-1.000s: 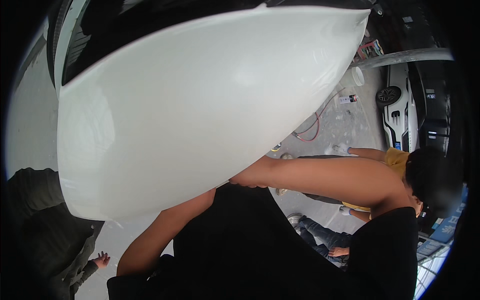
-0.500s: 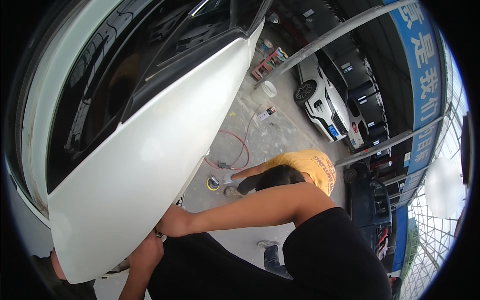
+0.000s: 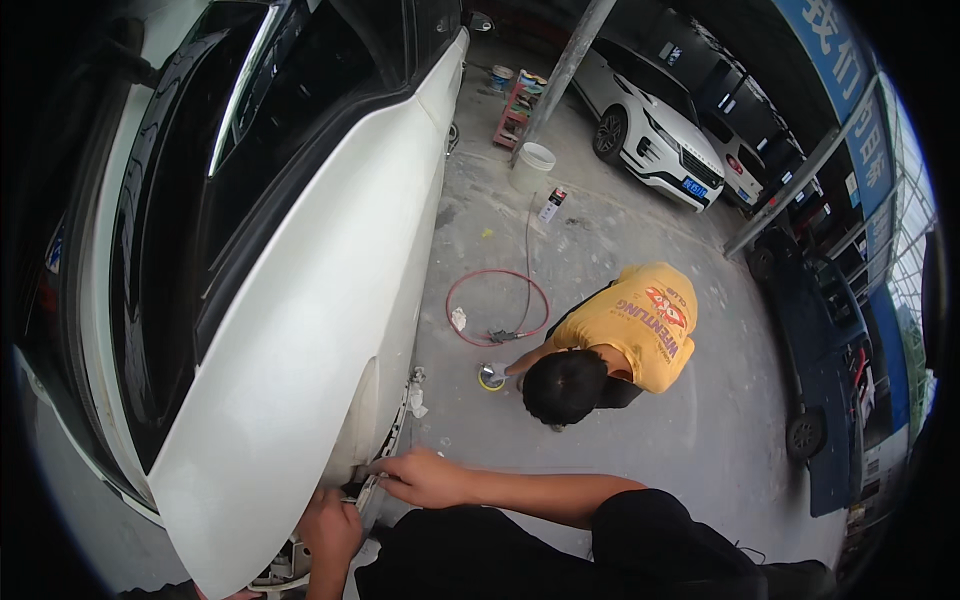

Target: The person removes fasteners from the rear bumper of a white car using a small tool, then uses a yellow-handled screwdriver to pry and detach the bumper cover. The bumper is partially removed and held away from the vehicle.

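Right hand (image 3: 425,478): now set apart from the left, where a half second ago both met; the view has swung, and the white car body panel (image 3: 285,340) now runs steeper, its open lower side showing.
Right grip: fingers bent at a dark gap beside the panel; whether anything is pinched, cannot tell.
Left hand (image 3: 330,525): just beside the panel's lower edge, back of hand showing; fingertips hidden, grip cannot be told.
Body panel: at left, on the car, upper edge along black window trim (image 3: 265,225).
Open side: pale inner structure (image 3: 352,425) and slotted strip (image 3: 395,425) exposed beside the hands; metal parts (image 3: 285,572) bare below.
State of work: upper edge appears seated; lower end stands open, so judged unfinished. Amount left, cannot tell.
Dark sleeve (image 3: 165,592): second person, lower left, mostly cut off.
Yellow shirt (image 3: 635,320): co-worker, bent low, gloved hand (image 3: 499,370) at a yellow-rimmed round item (image 3: 490,382).
Floor (image 3: 640,440), grey: red hose (image 3: 490,271), coiled; white bucket (image 3: 532,165); red rack (image 3: 512,120).
Vehicles beyond: white SUV (image 3: 655,120); dark-blue one (image 3: 815,370), right.
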Demonstrator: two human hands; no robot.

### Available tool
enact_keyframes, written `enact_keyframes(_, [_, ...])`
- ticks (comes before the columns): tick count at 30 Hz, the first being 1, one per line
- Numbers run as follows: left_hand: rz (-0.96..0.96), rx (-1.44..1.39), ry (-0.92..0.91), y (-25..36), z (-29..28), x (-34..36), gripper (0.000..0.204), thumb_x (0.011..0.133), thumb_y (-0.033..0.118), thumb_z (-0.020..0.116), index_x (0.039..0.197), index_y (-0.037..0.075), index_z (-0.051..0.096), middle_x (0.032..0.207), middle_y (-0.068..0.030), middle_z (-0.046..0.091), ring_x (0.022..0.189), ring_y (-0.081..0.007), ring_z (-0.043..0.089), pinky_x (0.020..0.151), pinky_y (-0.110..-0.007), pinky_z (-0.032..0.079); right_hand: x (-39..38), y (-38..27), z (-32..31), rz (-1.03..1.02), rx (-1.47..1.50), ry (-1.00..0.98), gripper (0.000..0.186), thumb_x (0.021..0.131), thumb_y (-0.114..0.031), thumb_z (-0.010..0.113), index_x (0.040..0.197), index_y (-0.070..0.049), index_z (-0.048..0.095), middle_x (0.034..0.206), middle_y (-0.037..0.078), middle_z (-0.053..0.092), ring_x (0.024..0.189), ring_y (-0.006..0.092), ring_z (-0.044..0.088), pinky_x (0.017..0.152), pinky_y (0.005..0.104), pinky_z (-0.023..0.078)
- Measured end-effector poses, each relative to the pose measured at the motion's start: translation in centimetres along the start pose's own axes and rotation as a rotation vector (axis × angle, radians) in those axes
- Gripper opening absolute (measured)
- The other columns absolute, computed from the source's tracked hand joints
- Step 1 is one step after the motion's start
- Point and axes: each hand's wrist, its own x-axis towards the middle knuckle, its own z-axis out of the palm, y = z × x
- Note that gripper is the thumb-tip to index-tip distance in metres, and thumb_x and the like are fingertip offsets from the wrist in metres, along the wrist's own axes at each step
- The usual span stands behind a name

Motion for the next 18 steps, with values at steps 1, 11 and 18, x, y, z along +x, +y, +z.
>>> enact_keyframes(1, [-0.018,-0.001,-0.007,-0.2,0.3,0.1,0.01,0.072,0.009,0.054,0.072,-0.001,0.055,0.077,-0.0206,0.057,0.075,-0.0418,0.056,0.07,-0.052,0.045,-1.8,-0.1,0.3,0.038,0.076,0.051,0.029,0.087,-0.017,0.056,0.111,0.0,0.061,0.075,0.022,0.062,0.071,0.0386,0.062,0.065,0.0436,0.05])
enact_keyframes(11, [0.165,0.18,0.171,-1.1,2.4,-0.7,0.044,0.069,0.01,0.053,0.108,-0.01,0.055,0.094,-0.0248,0.05,0.089,-0.0421,0.049,0.08,-0.052,0.04,-14.3,8.2,8.4,0.305,0.461,0.529,0.034,0.093,-0.019,0.053,0.123,-0.002,0.054,0.08,0.013,0.069,0.068,0.0262,0.066,0.064,0.0354,0.051])
enact_keyframes(18, [-0.092,-0.548,-0.407,2.7,13.1,-3.3,0.037,0.092,0.022,0.056,0.119,-0.003,0.055,0.072,-0.0034,0.048,0.06,-0.013,0.044,0.053,-0.029,0.036,-15.4,17.4,8.5,0.196,0.413,0.496,0.024,0.093,-0.018,0.055,0.108,0.0,0.053,0.077,0.013,0.067,0.069,0.0306,0.066,0.061,0.037,0.05])
